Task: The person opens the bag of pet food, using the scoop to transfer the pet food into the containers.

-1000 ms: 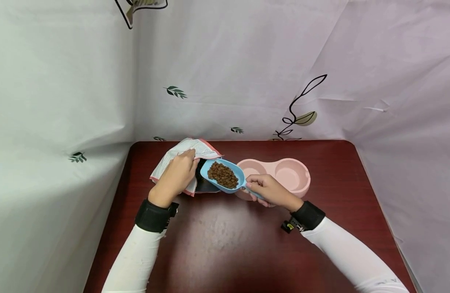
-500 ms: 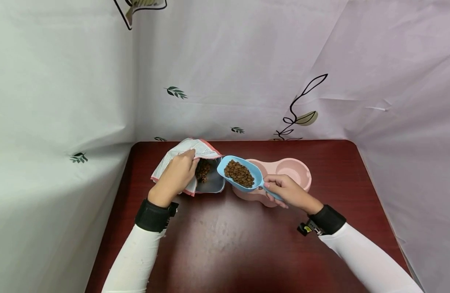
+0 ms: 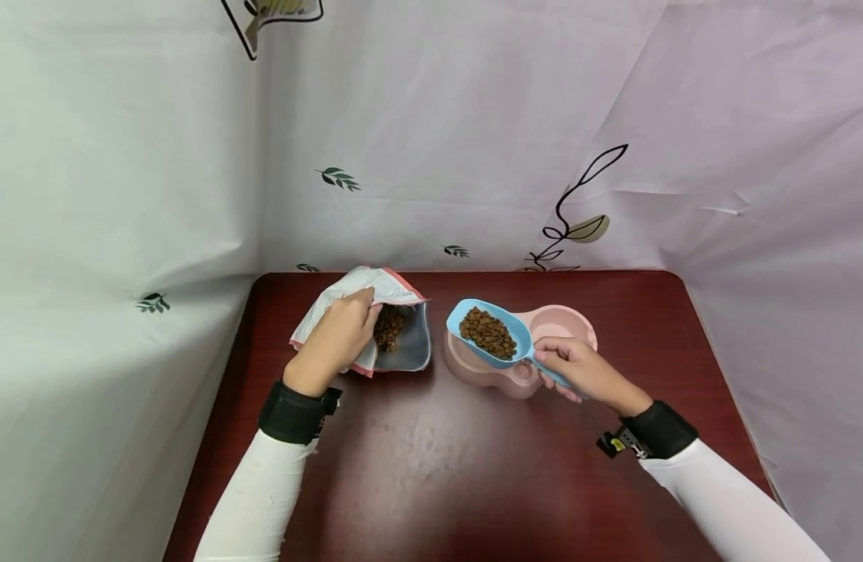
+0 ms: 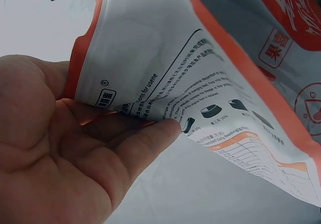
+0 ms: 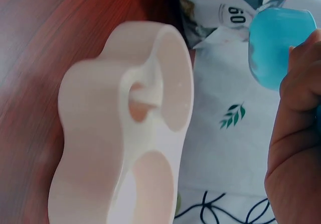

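Note:
My left hand (image 3: pixel 336 336) pinches the rim of an opened kibble bag (image 3: pixel 396 289), white with red edging, at the table's left rear. In the left wrist view the thumb and fingers grip the printed bag wall (image 4: pixel 150 58). Brown kibble (image 3: pixel 388 328) shows inside against the silver lining. By its handle, my right hand (image 3: pixel 582 368) holds a light blue scoop (image 3: pixel 521 336) with a heap of kibble (image 3: pixel 488 332) in it. The scoop is over the left cup of a pink double bowl (image 3: pixel 495 380). In the right wrist view the scoop's underside (image 5: pixel 281 43) is above the bowl (image 5: pixel 90 113).
The dark red table (image 3: pixel 424 468) extends in front of both hands. Patterned white cloth (image 3: pixel 431 156) hangs behind it and along both sides. The bowl stands just right of the bag, with its right cup (image 3: pixel 561 324) partly behind my right hand.
My right hand has carried the loaded scoop rightward from over the bag's mouth to over the bowl's left cup. The kibble inside the bag has come into view. My left hand has stayed put.

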Available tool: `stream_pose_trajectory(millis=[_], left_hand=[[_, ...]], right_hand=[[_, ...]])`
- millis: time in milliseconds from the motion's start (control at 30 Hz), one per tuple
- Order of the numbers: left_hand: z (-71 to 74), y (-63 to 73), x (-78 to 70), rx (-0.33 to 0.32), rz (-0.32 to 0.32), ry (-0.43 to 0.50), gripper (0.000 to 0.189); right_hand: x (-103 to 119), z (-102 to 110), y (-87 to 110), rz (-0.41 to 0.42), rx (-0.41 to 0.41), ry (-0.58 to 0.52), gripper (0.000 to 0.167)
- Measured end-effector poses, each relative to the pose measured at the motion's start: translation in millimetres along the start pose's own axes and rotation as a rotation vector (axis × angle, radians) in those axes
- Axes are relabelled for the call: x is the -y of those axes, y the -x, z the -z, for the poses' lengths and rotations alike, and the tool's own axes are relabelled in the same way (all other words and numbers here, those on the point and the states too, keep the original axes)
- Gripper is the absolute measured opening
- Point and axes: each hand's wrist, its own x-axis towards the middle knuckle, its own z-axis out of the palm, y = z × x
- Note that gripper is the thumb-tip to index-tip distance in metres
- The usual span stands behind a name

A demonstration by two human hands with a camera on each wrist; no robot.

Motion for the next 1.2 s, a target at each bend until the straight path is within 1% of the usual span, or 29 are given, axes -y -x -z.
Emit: stream_pose_trajectory(millis=[233,367,500,700,900,1133,1200], left_hand=[[-0.7,0.7,0.2,-0.001,-0.001,0.002,0.043],[-1.4,1.0,0.4,-0.005,-0.012,0.002,0.042],[-2.0,1.2,0.6,-0.008,-0.019,0.005,0.042],[-2.8,2.1,0.3,-0.005,-0.002,0.004,0.042],[-3.1,1.3,-1.3,-0.006,0.001,0.006,0.042],[-7.3,-0.8,-1.2,-0.031,-0.023,0.0,0.029],[-7.9,-1.0,-1.7,-0.031,-0.022,-0.002,0.03]], right_hand=[[-9.9,12.2,8.7,-0.057,-0.025,0.05,0.025],[-17.6,15.9,11.1,-0.113,-0.046,0.086,0.026],[-19.3,17.0,11.2,-0.184,-0.047,0.135,0.027],[-16.3,18.8,6.7,-0.278,-0.013,0.18,0.028],[-10.9,21.7,0.6,-0.306,0.01,0.239,0.028],[-1.9,24.3,-8.7,-0.348,0.017,0.279,0.031],[0.2,24.2,-11.0,-0.364,0.023,0.279,0.032]])
